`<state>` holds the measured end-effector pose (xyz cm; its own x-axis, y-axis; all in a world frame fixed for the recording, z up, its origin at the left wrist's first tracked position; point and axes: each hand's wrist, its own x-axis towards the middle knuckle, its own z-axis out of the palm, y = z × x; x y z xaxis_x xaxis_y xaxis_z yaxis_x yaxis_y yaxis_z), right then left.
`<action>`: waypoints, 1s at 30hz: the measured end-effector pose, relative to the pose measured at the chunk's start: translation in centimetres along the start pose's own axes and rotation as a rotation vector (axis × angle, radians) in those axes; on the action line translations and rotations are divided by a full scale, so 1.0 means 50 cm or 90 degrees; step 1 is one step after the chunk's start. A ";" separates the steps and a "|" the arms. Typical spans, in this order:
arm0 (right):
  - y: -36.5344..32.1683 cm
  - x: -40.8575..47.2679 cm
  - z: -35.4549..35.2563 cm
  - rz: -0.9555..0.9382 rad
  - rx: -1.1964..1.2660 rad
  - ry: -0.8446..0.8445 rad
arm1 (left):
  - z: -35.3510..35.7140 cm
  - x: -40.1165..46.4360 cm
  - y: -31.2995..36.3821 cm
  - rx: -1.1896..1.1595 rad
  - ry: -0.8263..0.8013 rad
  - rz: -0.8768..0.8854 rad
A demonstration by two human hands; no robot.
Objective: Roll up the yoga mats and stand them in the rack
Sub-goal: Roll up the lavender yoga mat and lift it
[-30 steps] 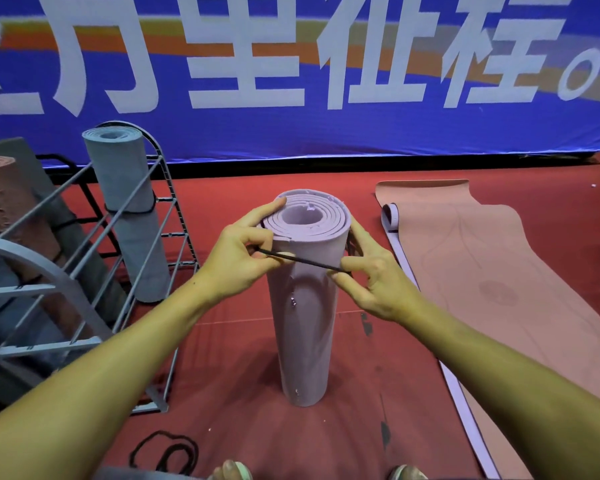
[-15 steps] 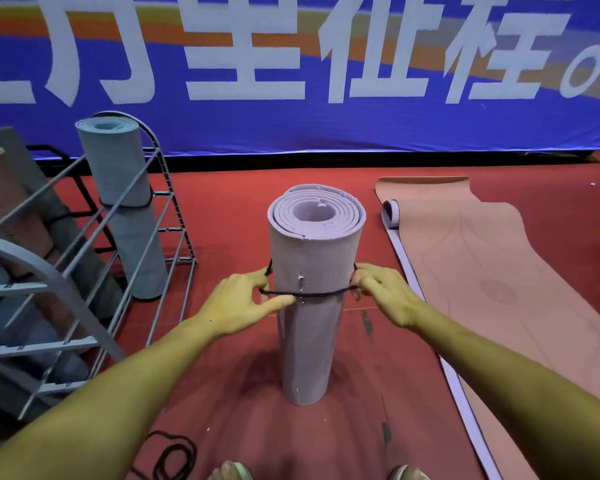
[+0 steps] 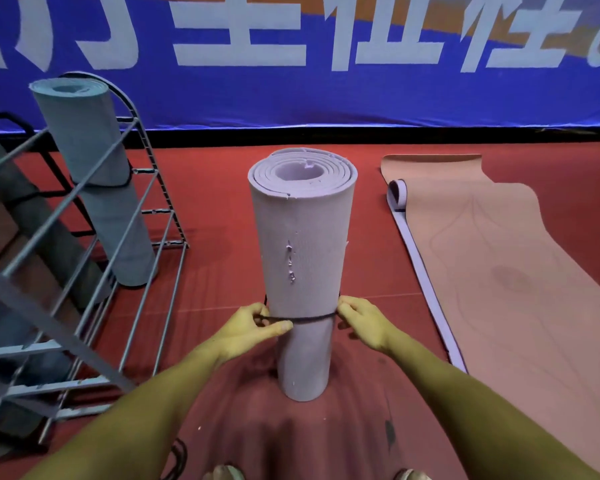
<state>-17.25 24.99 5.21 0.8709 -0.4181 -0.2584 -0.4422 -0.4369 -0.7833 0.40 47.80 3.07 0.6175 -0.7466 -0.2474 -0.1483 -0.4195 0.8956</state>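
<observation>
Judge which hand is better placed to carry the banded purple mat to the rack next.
Left, probably. The rack stands on the person's left, and the left hand already pinches the black elastic band on that side of the rolled purple mat. The right hand would reach across.

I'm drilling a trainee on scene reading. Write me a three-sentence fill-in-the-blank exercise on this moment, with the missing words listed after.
1. The rolled purple mat stands ____ on the red floor.
2. The left hand and right hand both hold the ____ band around the roll.
3. The grey-blue rolled mat stands in the metal ____.

Missing words: upright; black; rack
</observation>
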 end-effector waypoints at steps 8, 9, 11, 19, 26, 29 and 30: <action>0.007 -0.017 -0.034 -0.115 0.016 0.176 | -0.035 0.024 0.104 -0.174 0.139 0.060; -0.003 -0.020 -0.034 -0.113 0.037 0.167 | -0.040 0.028 0.130 -0.173 0.120 0.087; -0.026 -0.025 -0.033 -0.084 0.079 0.140 | -0.045 0.034 0.177 -0.139 0.091 0.143; -0.201 -0.079 -0.076 -0.217 0.162 0.177 | -0.051 -0.012 0.258 -0.022 0.021 0.300; -0.378 -0.152 -0.032 -0.335 0.192 0.254 | -0.143 -0.129 0.265 -0.018 0.057 0.255; -0.495 -0.193 -0.021 -0.435 0.168 0.275 | -0.206 -0.200 0.290 -0.036 0.154 0.284; -0.531 -0.203 -0.023 -0.469 0.161 0.281 | -0.221 -0.217 0.298 -0.039 0.187 0.301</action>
<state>-14.63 39.91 29.29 0.7299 -0.3920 0.5600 0.3028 -0.5491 -0.7790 0.00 55.37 23.19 0.6854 -0.6669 0.2924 -0.4220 -0.0365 0.9059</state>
